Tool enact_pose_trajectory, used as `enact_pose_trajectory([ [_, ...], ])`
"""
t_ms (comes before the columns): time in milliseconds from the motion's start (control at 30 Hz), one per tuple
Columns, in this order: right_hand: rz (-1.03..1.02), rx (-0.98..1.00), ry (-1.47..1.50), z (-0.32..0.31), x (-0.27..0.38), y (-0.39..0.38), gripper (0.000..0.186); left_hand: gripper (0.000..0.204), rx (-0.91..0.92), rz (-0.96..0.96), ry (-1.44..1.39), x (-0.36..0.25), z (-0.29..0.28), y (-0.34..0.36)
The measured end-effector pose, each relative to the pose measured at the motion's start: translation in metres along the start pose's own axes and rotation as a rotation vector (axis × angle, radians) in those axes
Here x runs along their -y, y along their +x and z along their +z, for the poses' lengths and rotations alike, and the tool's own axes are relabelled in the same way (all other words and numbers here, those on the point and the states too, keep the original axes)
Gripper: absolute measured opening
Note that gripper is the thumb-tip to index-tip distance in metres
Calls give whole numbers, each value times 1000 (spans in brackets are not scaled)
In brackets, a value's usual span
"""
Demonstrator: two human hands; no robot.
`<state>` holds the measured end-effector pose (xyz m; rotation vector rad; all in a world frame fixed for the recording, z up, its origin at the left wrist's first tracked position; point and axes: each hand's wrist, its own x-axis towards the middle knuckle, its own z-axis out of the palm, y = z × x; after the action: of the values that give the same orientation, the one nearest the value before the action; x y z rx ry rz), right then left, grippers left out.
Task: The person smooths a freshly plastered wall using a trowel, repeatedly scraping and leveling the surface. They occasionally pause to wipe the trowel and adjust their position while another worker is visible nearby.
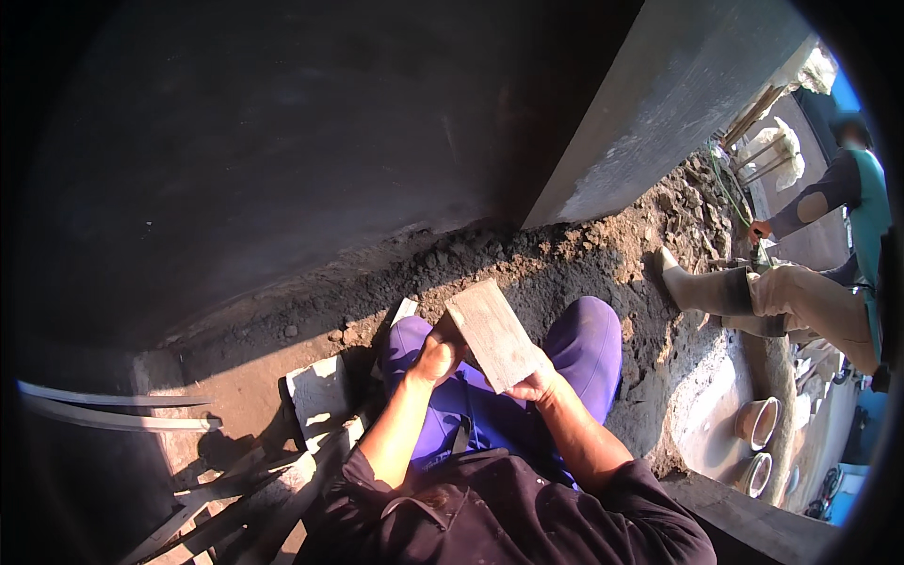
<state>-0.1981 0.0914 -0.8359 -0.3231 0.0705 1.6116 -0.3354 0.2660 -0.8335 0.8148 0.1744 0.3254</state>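
A pale, rectangular wooden block (492, 334) is held over my purple-clad knees. My left hand (439, 354) grips its left side, with the fingers partly hidden behind it, and my right hand (535, 380) grips its lower right end. A pale board (316, 400) lies on the ground to my left, and more wooden scraps (226, 508) are piled at the lower left.
A dark wall (311, 122) and a grey panel (659, 94) rise ahead over rubble (687, 202). Another person (852, 226) in pale boots stands at right, gripping a green line. Pots (758, 424) sit at lower right, long strips (113, 407) at left.
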Motion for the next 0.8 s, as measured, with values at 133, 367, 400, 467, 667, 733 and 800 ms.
enact_pose_trajectory([
  [133,-8,-112,5,0,17,-4,45,69,-71,-28,53,5,-11,15],
  [367,-104,-247,-137,3,56,-10,49,41,-272,59,340,-19,3,-11],
  [400,-66,-267,-172,1,60,-5,49,41,-274,71,397,-22,2,-19],
  [467,-33,-246,-167,-8,67,4,47,39,-350,59,371,-38,11,-33],
  [667,13,26,-600,35,95,65,68,30,-624,256,661,-88,12,-79],
  [733,0,167,-743,95,101,96,67,28,-660,393,679,-124,25,-95],
  [800,2,321,-839,128,109,129,64,28,-774,488,802,-163,38,-114],
])
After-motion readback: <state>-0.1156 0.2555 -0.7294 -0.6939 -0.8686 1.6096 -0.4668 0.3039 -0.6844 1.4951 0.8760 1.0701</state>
